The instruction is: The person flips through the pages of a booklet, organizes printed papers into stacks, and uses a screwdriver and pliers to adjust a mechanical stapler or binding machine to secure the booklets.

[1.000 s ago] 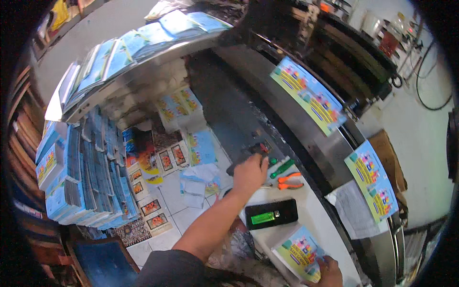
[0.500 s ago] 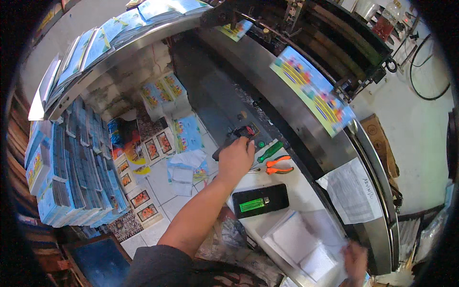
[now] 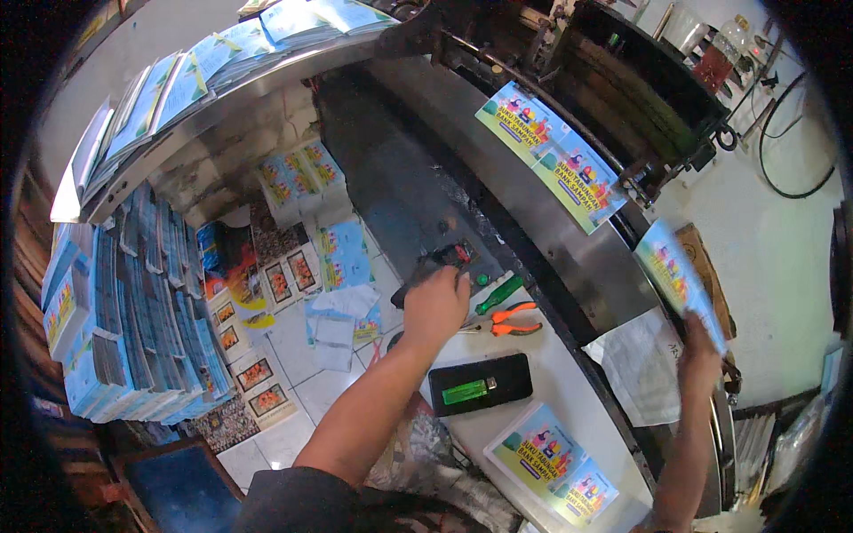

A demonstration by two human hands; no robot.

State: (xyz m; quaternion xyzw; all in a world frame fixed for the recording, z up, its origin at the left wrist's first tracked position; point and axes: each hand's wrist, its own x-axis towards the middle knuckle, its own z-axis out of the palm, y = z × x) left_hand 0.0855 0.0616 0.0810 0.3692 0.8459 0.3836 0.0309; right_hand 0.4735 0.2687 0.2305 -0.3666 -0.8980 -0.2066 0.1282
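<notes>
— On the white work surface beside the long metal machine bed (image 3: 498, 191), which hand is doing what?

— Left hand (image 3: 435, 306) lies palm down, fingers curled together over a dark control box (image 3: 435, 264) at the edge of the bed. Whether a fingertip presses one of its buttons I cannot tell; the hand hides most of it.

— And the other?

— Right hand (image 3: 700, 355) is raised at the far right, fingers closed in a pinch on the lower end of a colourful printed sheet (image 3: 680, 280). That sheet stands nearly on edge, its long axis running up and away from the hand toward the machine.

— So where does the sheet lie relative to both hands?

— Well apart from the left hand, off to its right across the bed's shiny rail. Only the right hand is anywhere near it.

— Anything between them?

— Just right of the left hand lie a green-handled screwdriver (image 3: 498, 291) and orange-handled pliers (image 3: 508, 322), near each other. Nearer the body lies a black device with a green label (image 3: 480, 384), then a printed sheet lying flat (image 3: 549, 462). Two more prints (image 3: 551, 164) rest on the bed further up, and a white paper (image 3: 641, 364) lies just left of the right forearm.
</notes>
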